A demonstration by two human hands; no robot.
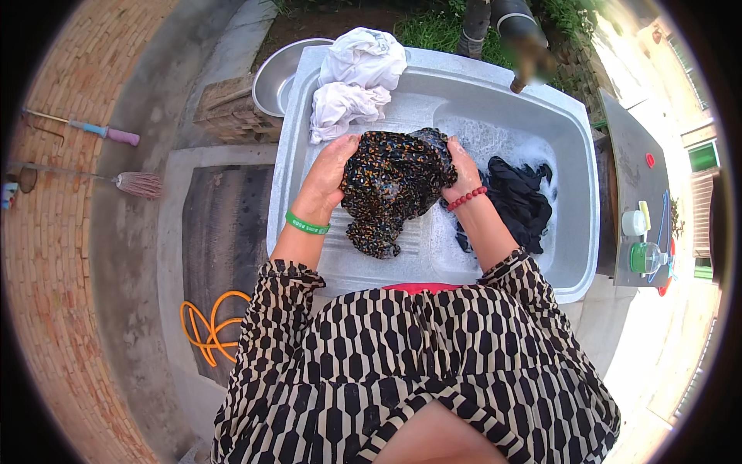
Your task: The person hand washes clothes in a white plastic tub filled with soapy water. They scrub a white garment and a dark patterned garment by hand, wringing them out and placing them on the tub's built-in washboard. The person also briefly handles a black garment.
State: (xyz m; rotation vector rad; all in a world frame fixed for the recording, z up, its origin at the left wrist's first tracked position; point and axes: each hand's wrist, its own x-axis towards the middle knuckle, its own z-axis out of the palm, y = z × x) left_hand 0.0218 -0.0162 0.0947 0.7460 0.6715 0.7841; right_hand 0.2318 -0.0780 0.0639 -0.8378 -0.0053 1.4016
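Observation:
Between my two hands is a wet, bunched black garment [394,180] with small orange and white specks. My left hand [327,174] grips its left side, and my right hand [462,168] grips its right side; most fingers are hidden by the cloth. It is over the ribbed washboard part of a grey laundry sink [579,191], its lower end hanging towards me. A plain black garment [516,197] lies in soapy water [481,136] in the basin, right of my right hand. Two white cloth bundles [362,61] rest at the sink's back left corner.
A metal tap [524,64] juts over the sink's back edge. Behind the left corner stands a steel basin [278,81] on bricks. On a side table [629,162] at right are a green-labelled bottle [646,257] and a brush [644,217]. An orange hose [214,330] lies coiled at left.

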